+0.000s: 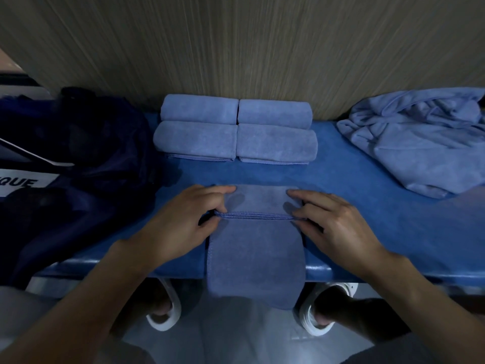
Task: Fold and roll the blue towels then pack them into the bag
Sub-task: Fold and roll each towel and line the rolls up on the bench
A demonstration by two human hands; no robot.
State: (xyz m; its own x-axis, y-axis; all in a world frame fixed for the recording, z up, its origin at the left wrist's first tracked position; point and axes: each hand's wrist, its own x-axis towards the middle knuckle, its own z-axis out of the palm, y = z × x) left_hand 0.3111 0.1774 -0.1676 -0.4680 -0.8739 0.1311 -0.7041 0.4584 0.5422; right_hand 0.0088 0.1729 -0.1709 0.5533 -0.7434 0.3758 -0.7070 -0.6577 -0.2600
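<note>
From my feed, the towel (256, 248) I'm working on lies as a long folded strip at the centre of the blue table (367, 206). Its near part hangs over the table edge at 6 o'clock. The far end is turned back toward me, so a stitched hem runs straight across the strip between my hands.

My left hand (181, 224) sits on the turned-over end at its 9 o'clock side. The fingers are curled over the top and the thumb is tucked in at the hem, so it is clamped on the cloth. My right hand (338, 227) mirrors it at the 3 o'clock side, fingers over the top and thumb at the hem, gripping the same towel.

At 12 o'clock, against the wood-grain wall (236, 48), four rolled towels (199, 139) lie in a tight two-by-two block, touching one another. At 2 o'clock, well apart from my hands, a crumpled heap of loose towels (414, 143) rests on the table. The dark blue bag (78, 158) slumps at 9 o'clock, with a white label (23, 183) showing the letters "QUE". I cannot tell how wide its mouth stands. Below the table edge I see white shoes (341, 288) on the floor.
</note>
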